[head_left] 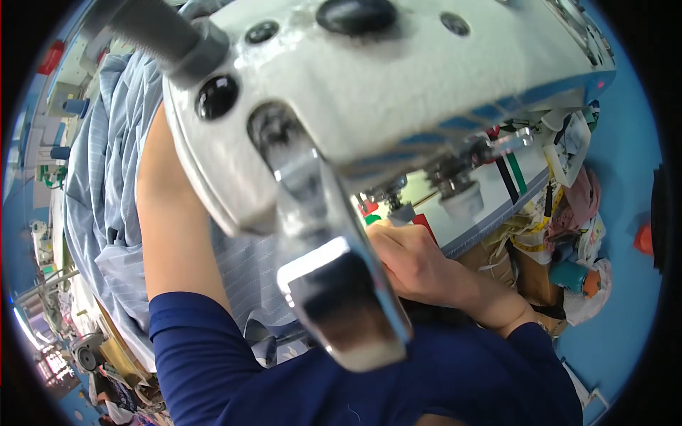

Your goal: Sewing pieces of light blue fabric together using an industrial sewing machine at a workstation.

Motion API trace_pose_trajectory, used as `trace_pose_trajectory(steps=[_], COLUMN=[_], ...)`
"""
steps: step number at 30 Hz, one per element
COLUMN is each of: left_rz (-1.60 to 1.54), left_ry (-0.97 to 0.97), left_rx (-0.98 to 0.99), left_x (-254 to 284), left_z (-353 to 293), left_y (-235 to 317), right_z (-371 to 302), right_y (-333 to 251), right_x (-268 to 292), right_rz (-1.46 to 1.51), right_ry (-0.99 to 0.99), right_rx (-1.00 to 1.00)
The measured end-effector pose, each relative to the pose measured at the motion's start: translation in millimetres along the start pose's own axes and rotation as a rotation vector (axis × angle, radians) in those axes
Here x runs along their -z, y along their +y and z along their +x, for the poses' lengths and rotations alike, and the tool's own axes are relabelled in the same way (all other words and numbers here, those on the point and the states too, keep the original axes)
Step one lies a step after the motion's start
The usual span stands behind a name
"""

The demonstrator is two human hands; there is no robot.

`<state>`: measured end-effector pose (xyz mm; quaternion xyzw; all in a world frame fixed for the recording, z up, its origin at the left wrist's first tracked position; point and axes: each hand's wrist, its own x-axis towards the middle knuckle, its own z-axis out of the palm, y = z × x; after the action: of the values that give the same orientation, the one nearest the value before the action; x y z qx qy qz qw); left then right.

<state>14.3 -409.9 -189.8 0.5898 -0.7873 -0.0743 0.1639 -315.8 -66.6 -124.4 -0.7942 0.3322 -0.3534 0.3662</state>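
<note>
A white sewing machine head [398,78] fills the upper middle, very near. A shiny metal lever [341,284] juts down from it in the foreground. My right hand [413,257] is closed, with curled fingers, below the machine's right side, close to a small red piece [425,226]. What its fingers hold, if anything, is hidden behind the lever and the hand itself. My left forearm [174,220] reaches up along the left, and the machine head covers my left hand. Grey-blue striped fabric [106,163] lies in folds beside that arm and continues under the machine [245,263].
A measuring tape runs along the edge of the white machine table [465,238] at right. Beyond that edge are a cardboard box [533,280], cloth scraps [575,202] and a teal thread cone [567,274]. Other thread spools [74,106] stand at far left.
</note>
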Motion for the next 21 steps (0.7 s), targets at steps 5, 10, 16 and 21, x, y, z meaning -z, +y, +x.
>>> trace_pose_trajectory(steps=[5, 10, 16, 21], left_rz=[0.015, 0.051, -0.205, -0.251], left_ry=[-0.012, 0.0, 0.028, 0.132], left_rx=[0.025, 0.05, -0.017, -0.066], left_x=[8, 16, 57, 83], left_z=[19, 18, -81, -309], left_y=[-11, -15, 61, 227], right_z=[21, 19, 17, 9], right_y=[21, 24, 20, 28], right_x=[-13, -15, -6, -5], right_rz=[-0.22, -0.312, -0.083, -0.1], right_ry=[0.011, 0.023, 0.002, 0.113], right_rx=[0.11, 0.157, 0.002, 0.307])
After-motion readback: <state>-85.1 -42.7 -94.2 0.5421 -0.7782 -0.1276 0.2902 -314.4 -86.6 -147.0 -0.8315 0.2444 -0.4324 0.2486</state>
